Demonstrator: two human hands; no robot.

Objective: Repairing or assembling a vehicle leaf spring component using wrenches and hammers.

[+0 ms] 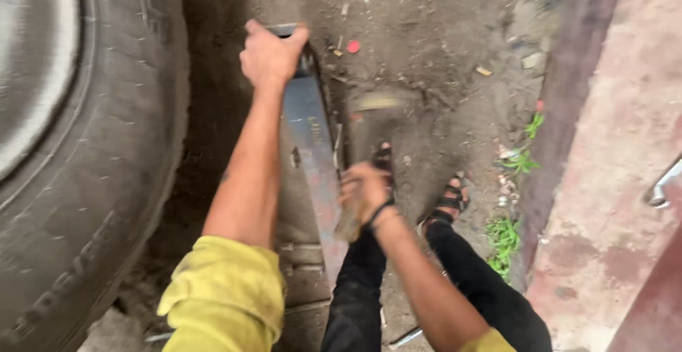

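Note:
My left hand [270, 55] grips the far end of a long, flat steel bar [312, 146] that stands on edge and runs toward me across the dirt ground. A motion-blurred hammer [366, 117] is in my right hand [364, 192], its head blurred above the bar's right side. A dark band circles my right wrist. My sandalled feet [449, 201] stand just right of the bar. Both forearms come out of rolled yellow sleeves.
A large worn truck tyre [85, 160] fills the left side, close to the bar. Dirt ground [426, 46] with small litter lies ahead. A reddish concrete kerb or wall [611, 146] runs along the right, with green weeds [506, 238] at its foot.

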